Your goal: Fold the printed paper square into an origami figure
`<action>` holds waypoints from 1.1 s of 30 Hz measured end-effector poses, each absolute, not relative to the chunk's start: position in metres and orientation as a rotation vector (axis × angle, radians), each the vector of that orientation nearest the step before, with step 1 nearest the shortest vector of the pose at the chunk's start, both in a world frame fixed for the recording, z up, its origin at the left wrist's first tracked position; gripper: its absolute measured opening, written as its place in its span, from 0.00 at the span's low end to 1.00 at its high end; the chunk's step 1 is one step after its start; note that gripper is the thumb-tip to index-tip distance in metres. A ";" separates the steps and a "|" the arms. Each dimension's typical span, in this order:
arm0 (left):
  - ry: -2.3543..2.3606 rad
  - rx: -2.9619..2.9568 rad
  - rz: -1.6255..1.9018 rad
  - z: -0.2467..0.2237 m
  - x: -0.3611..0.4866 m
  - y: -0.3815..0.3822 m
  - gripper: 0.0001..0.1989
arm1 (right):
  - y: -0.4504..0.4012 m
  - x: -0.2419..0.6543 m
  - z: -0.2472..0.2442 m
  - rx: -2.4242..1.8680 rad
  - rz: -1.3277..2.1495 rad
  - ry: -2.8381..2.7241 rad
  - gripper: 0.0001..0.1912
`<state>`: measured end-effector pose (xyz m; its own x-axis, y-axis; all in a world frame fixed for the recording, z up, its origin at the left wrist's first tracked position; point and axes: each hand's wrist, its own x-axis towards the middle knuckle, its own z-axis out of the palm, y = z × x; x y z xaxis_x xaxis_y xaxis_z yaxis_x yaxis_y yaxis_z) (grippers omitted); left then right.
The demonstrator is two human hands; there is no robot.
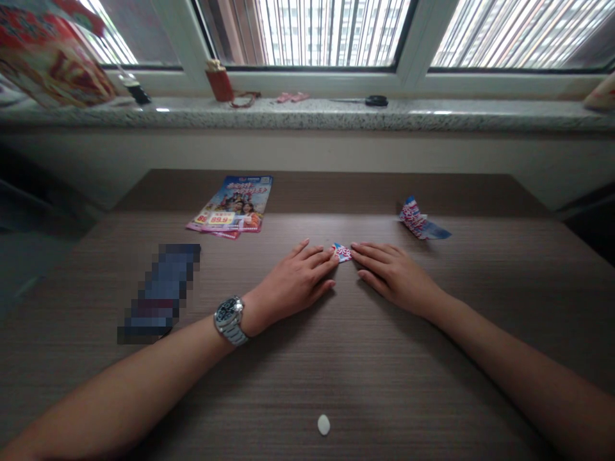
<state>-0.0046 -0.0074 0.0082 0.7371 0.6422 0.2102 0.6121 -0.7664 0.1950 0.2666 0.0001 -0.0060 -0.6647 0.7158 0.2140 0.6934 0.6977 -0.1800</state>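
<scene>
"Windows (pixel 331 32) fill the far side of the room, and before them is a brown tabletop (pixel 288 384). What lies on it, beginning from the left?"

"First comes a dark blue object (pixel 163 282), so blurred that I cannot tell what it is. Just beyond it, printed leaflets (pixel 243 198) lie flat in a small pile. On these I see no folding done."

"And the left hand (pixel 307 275)?"

"It is palm down, with the fingers slightly spread. Its fingertips touch the left edge of a small folded paper (pixel 342 253). A pinch seems unlikely to me, but the underside is hidden. Nearer to the person lies a white oval piece (pixel 323 424)."

"So the folded paper is between the two hands?"

"Yes, near the middle of the tabletop. The right hand (pixel 394 275) is also palm down, its fingers close together, the thumb a little apart, the fingertips at the paper's right edge."

"How advanced is the work?"

"I judge that several folds are already made, because the paper is compact; their number I cannot count. Well apart, at the right, rests another folded paper (pixel 417 221) with raised, pointed parts. The small one shows no such parts, so its shaping is probably not yet complete."
</scene>
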 end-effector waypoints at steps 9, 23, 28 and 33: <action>0.992 2.854 0.534 0.003 -0.001 -0.008 0.17 | -0.002 0.263 -0.008 -0.964 0.100 -2.582 0.19; 1.022 2.856 0.555 0.008 0.001 0.000 0.13 | -0.003 0.257 -0.007 -0.869 0.140 -2.563 0.16; 1.023 2.852 0.542 0.009 0.001 -0.001 0.14 | -0.005 0.256 -0.006 -0.889 0.184 -2.542 0.15; 1.046 2.779 0.592 0.007 0.000 -0.003 0.14 | -0.008 0.255 -0.005 -0.891 0.228 -2.506 0.19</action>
<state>0.0002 -0.0030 0.0066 0.6858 0.6544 0.3184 0.6102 -0.7555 0.2384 0.2552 -0.0077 -0.0053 -0.6800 0.6311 0.3733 0.5535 0.7757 -0.3032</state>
